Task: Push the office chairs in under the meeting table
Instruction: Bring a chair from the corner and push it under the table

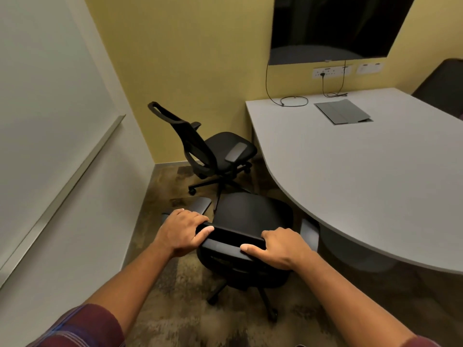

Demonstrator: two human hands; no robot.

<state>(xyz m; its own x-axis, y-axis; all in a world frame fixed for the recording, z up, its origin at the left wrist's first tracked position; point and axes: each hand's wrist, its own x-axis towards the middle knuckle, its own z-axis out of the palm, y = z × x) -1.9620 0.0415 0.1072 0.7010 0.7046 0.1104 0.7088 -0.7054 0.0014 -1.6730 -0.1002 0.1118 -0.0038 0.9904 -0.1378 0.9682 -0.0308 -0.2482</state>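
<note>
A black office chair (250, 216) stands right below me, its seat facing the curved edge of the grey meeting table (350, 171). My left hand (183, 231) grips the left end of its backrest top and my right hand (278, 246) grips the right end. The seat's front sits close to the table edge, the right armrest just under it. A second black office chair (213, 151) stands farther off near the yellow wall, turned toward the table's left side, its seat outside the tabletop.
A white wall with a whiteboard rail (75, 176) runs along the left. A dark screen (333, 28) hangs on the yellow wall above sockets and cables. A grey cable flap (342, 111) lies in the tabletop. A dark seat (443, 83) stands at the far right. Patterned carpet covers the floor.
</note>
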